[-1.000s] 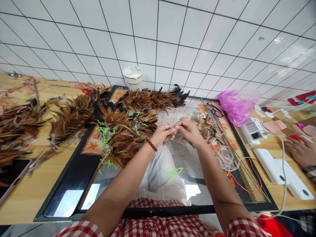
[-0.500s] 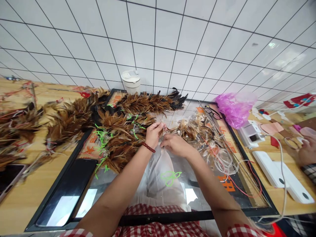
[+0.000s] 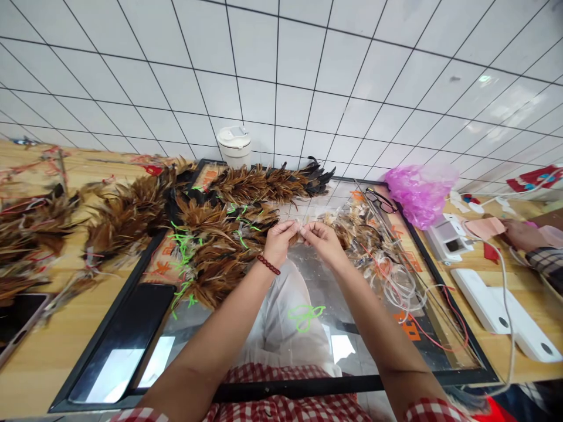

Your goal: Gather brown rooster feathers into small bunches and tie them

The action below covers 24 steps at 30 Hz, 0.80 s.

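My left hand point(image 3: 280, 241) and my right hand point(image 3: 324, 240) meet fingertip to fingertip above the glass table top point(image 3: 308, 293). Both pinch a small tuft of brown feathers point(image 3: 300, 233) held between them. A red bead bracelet point(image 3: 269, 265) circles my left wrist. Bundles of brown feathers tied with green string point(image 3: 211, 246) lie just left of my left hand. A looser heap of pale feathers and thin cords point(image 3: 373, 246) lies to the right of my right hand.
A white lidded cup point(image 3: 234, 145) stands by the tiled wall. Glasses point(image 3: 380, 200) and a pink plastic bag point(image 3: 420, 187) sit at the right. Another person's hand point(image 3: 523, 234) rests on the wooden bench near white devices point(image 3: 501, 305). A dark phone point(image 3: 127, 334) lies at the front left.
My right hand dropped toward the table, then rose again to meet my left hand at the feather tuft. The other person's hand at the right moved farther back.
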Each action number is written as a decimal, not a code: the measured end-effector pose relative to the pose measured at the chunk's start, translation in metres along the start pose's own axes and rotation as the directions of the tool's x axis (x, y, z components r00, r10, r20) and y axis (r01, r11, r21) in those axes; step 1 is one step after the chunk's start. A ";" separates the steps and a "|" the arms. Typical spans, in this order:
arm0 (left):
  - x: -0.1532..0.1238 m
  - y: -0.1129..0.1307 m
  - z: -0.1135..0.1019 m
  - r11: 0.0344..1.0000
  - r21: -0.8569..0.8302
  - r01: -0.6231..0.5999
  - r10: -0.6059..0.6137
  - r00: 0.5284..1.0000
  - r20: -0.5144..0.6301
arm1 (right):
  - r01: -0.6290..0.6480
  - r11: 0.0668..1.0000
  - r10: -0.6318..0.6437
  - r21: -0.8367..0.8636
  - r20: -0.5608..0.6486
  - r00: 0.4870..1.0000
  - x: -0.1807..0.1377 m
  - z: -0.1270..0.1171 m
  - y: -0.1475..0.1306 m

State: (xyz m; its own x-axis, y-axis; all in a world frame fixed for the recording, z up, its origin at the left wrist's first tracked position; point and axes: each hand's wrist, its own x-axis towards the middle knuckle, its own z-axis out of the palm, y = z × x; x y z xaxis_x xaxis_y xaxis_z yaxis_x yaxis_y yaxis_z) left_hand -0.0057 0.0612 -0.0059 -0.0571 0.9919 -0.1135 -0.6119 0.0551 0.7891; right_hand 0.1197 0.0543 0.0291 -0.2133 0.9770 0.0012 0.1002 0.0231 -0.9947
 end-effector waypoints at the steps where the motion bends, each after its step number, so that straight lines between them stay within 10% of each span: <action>1: 0.000 0.000 0.000 1.000 0.004 -0.004 0.004 1.000 0.013 | -0.005 1.000 0.005 -0.009 -0.014 1.000 0.000 0.002 0.001; 7: -0.002 0.004 0.001 0.999 0.010 0.035 -0.036 0.998 0.048 | 0.052 0.971 -0.060 -0.232 -0.026 0.998 0.001 -0.002 0.008; 13: 0.003 0.006 0.000 0.991 -0.105 -0.081 0.075 0.995 -0.061 | 0.241 0.457 -0.098 -0.856 0.221 0.970 -0.002 -0.027 -0.002; 24: 0.010 -0.001 -0.003 0.984 -0.118 -0.131 0.109 0.979 -0.175 | 0.134 0.401 -0.141 -0.906 0.083 0.987 -0.001 -0.011 0.014</action>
State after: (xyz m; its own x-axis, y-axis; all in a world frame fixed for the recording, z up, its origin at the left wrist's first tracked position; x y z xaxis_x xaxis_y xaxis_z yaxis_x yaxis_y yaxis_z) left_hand -0.0081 0.0704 -0.0096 -0.2605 0.9567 -0.1302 -0.6880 -0.0893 0.7202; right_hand 0.1316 0.0558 0.0160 -0.3054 0.9429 0.1328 0.8925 0.3321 -0.3053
